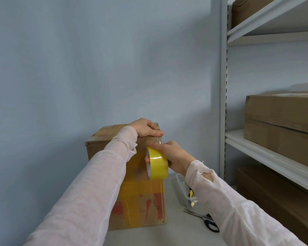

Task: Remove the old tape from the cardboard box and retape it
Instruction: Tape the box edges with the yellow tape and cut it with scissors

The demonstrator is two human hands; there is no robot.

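A tall cardboard box (142, 197) with red print and yellowish tape on its front stands on a grey table. My left hand (146, 128) lies over the box's top right edge, fingers stretched along it, pressing down. Just below it, my right hand (171, 155) grips a roll of yellow tape (157, 163) held against the upper front of the box, thumb through the core. A short stretch of tape runs from the roll up to the top edge under my left fingers.
Black-handled scissors (205, 221) lie on the table (176, 233) right of the box. A clear plastic tray (180, 183) behind them holds a yellow-handled tool. A grey metal shelving unit (274, 151) on the right carries several brown cartons (281, 121). A pale blue wall is behind.
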